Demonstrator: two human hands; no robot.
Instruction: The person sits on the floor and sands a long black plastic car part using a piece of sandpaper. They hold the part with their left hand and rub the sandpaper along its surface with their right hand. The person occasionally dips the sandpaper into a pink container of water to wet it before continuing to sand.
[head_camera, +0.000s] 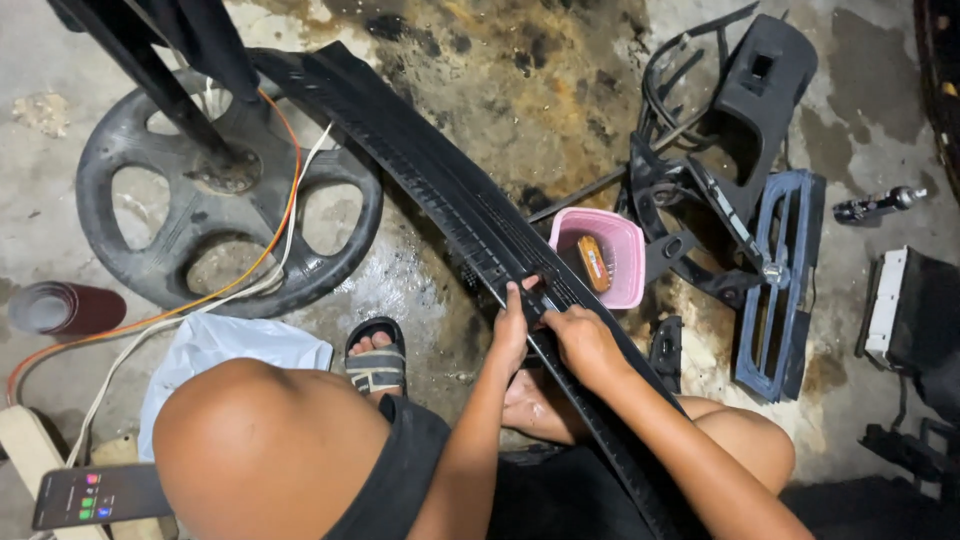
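Note:
A long black ribbed plastic trim panel (430, 170) runs diagonally from the upper left down across my lap. My left hand (513, 325) grips its near edge, fingers curled over the ribs. My right hand (580, 340) rests on the panel right beside it, fingers pressed onto the surface around a small part I cannot make out. My bare knees (270, 440) frame the lower part of the view, one sandalled foot (377, 358) on the stained concrete floor.
A pink basket (600, 256) holding an orange object sits just past the panel. A round black stand base (225, 190) with cables lies left. Black and blue plastic car parts (775, 270) lie right. A phone (100, 495) and a dark red cup (60, 308) are at left.

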